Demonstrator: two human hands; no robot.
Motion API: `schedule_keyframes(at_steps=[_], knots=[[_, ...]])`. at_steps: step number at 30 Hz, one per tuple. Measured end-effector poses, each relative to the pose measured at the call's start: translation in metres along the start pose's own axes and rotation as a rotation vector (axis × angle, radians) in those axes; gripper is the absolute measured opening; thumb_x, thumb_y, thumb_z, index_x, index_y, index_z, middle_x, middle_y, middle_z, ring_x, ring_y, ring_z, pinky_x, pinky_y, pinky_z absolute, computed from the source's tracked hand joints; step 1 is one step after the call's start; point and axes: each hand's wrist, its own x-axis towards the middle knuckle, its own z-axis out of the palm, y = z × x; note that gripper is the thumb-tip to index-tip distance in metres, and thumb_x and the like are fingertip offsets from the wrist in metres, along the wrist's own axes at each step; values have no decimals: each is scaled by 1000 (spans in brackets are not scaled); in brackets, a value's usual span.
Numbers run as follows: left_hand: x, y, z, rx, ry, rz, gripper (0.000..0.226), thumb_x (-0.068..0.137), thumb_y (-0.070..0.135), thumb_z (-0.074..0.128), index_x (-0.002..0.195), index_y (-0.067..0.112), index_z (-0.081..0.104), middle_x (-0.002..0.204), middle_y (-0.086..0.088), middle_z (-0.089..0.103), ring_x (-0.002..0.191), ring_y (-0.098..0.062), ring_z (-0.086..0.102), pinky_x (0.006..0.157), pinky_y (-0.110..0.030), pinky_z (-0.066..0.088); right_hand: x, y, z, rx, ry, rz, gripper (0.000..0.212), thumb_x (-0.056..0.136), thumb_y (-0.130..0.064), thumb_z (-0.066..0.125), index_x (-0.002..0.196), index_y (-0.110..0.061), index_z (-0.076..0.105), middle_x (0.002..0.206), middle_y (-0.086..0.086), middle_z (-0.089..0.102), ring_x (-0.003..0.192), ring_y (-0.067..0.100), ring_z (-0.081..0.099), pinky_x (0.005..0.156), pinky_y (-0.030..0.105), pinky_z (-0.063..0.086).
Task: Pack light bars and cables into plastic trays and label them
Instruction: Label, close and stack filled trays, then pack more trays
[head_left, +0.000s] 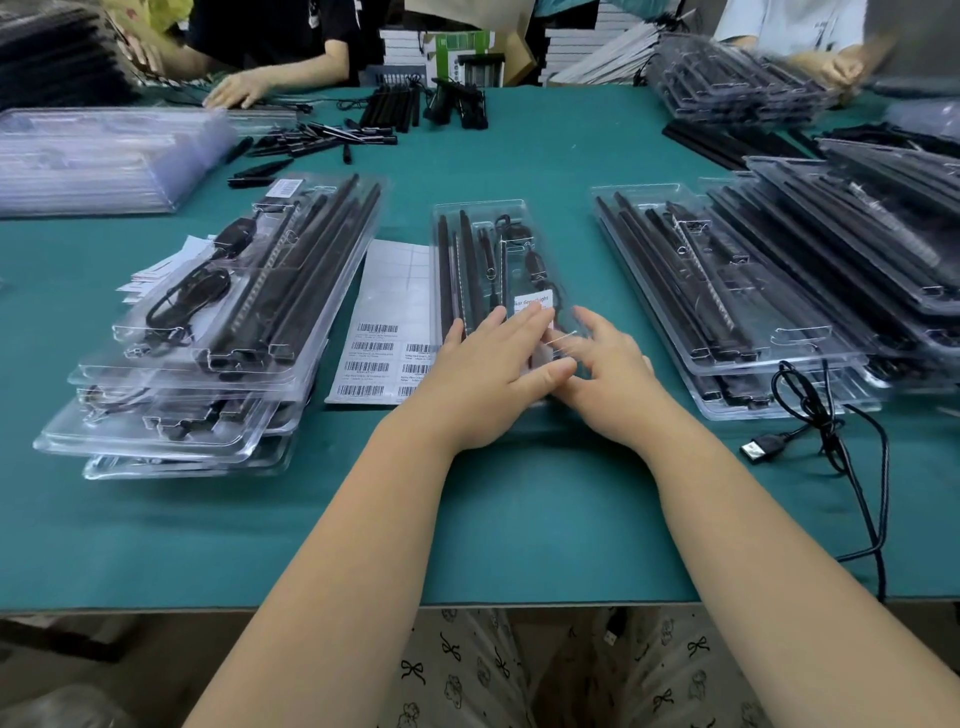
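At frame centre, the left hand (488, 369) presses straight fingers on the white label (531, 305) atop the clear plastic tray (483, 249); the right hand (605, 358), fingers spread, steadies it. Uneven pressure could wrinkle the label.

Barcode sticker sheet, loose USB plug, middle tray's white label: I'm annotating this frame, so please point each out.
barcode sticker sheet (382, 332), head view, on its printed lower half.
USB plug (759, 448), head view, on its metal end.
white label (530, 302), head view, on its printed top edge.

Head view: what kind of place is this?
Likely a packing line: stacks of clear plastic trays holding black light bars, a white barcode label sheet, other people's hands across the green table.
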Motion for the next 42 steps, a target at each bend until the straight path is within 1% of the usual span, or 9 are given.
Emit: schedule_keyframes(at_steps=[5, 10, 16, 23, 26, 29, 35, 37, 42], knots=[[0, -1, 0, 12, -7, 9, 66, 94, 57, 27, 152, 29, 13, 159, 11, 12, 147, -15, 4, 118, -48, -2, 3, 0, 4, -197, -39, -74, 40, 98, -36, 32, 135, -50, 39, 155, -9, 19, 137, 22, 22, 102, 45, 23], [-1, -2, 0, 55, -31, 12, 69, 92, 61, 28, 152, 30, 14, 159, 12, 11, 147, -14, 4, 118, -48, -2, 9, 2, 3, -205, -29, -78, 48, 91, -27, 42, 134, -46, 35, 141, -7, 38, 127, 24, 36, 88, 41, 30], [-4, -8, -3, 31, -44, 15, 69, 90, 63, 33, 151, 33, 19, 158, 15, 12, 147, -10, 4, 118, -44, -2, 6, 10, 1, -304, -109, -20, 59, 90, -47, 44, 144, -46, 20, 159, -7, 3, 140, 21, 7, 110, 43, 12], [-4, -9, -2, 0, -40, 12, 69, 91, 63, 32, 151, 32, 17, 159, 15, 12, 147, -9, 3, 119, -44, -2, -6, 8, -12, 22, -119, -100, 52, 90, -43, 55, 139, -36, 41, 155, -8, 21, 142, 13, 17, 116, 41, 14], [-5, -9, -2, 2, -50, 10, 70, 90, 64, 30, 151, 33, 15, 159, 16, 11, 147, -9, 3, 119, -44, -3, -9, 7, -19, 303, -26, -16, 33, 78, -32, 74, 111, -29, 68, 138, -13, 46, 125, 3, 42, 104, 23, 30], [-5, -8, -3, 5, -56, 9, 71, 90, 65, 28, 152, 33, 14, 159, 15, 11, 147, -10, 2, 119, -45, -3, -10, 6, -23, 488, 143, 86, 18, 68, -22, 82, 77, -30, 69, 101, -2, 65, 90, 7, 58, 81, 24, 44], [-5, -7, -3, 0, -57, 5, 68, 92, 63, 30, 151, 33, 14, 159, 15, 11, 147, -10, 2, 119, -44, -3, -12, 3, -18, 326, 258, 70, 10, 74, -34, 75, 71, -39, 67, 63, -29, 57, 69, -4, 53, 65, 15, 37], [-5, -7, -3, -13, -56, 3, 69, 91, 63, 29, 151, 33, 15, 159, 14, 11, 147, -10, 2, 119, -44, -3, -14, -1, -19, 238, 246, 26, 9, 79, -35, 71, 88, -33, 73, 79, -33, 60, 92, 1, 56, 77, 14, 39], [-4, -6, -4, -13, -49, 8, 67, 92, 61, 30, 152, 33, 15, 159, 15, 11, 147, -10, 2, 119, -45, -4, -19, -8, -12, -146, 41, -57, 74, 69, -65, 50, 134, -30, 51, 141, -16, 45, 122, 24, 38, 104, 41, 31]])
